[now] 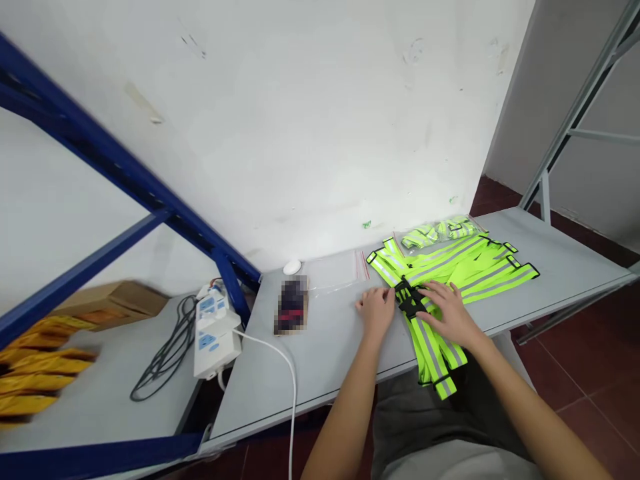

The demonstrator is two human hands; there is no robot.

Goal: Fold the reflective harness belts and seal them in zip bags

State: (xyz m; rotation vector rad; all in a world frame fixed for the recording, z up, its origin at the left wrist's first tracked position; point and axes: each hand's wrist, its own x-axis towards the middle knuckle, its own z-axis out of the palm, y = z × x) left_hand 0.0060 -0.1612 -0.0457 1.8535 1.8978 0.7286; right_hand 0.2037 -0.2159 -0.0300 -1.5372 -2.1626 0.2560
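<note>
head view: the vest [450, 267] lies flat on the table [310, 373], its straps hanging over the near edge. the right hand [447, 312] rests on it, fingers spread (likely to stop sliding). the left hand [376, 310] sits beside the buckle [410, 303], fingers curled; any pinch cannot be told.
</note>
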